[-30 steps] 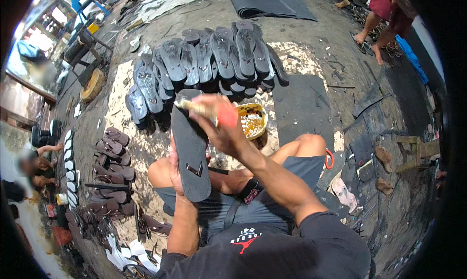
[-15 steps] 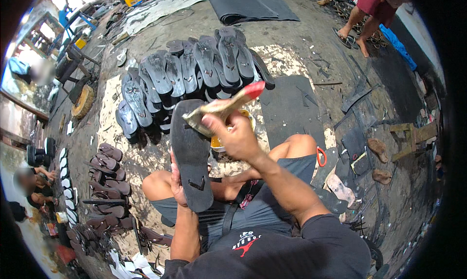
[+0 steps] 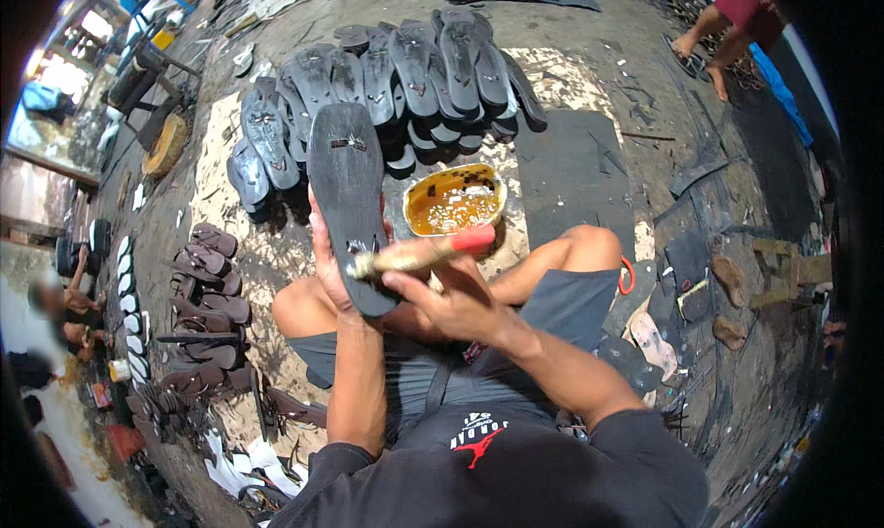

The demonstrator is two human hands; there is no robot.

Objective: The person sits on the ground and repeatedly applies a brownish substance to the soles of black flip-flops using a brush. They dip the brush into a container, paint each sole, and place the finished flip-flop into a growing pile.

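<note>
Littered workshop floor (image 3: 635, 35), blotchy mat (image 3: 279, 244), brush (image 3: 416, 253) against dark sole (image 3: 346, 187)

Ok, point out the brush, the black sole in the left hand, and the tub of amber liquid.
Brush (image 3: 422, 251): head view, on its handle.
Black sole (image 3: 346, 185): head view, middle of its upward face.
Tub (image 3: 504, 196): head view, on its right rim.

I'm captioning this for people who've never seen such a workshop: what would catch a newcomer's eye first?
Probably the dark sole in the left hand, with a red-tipped brush in the right hand over its near end. Just beyond the brush sits a tub of amber liquid; farther off spreads a crowd of black soles.
</note>
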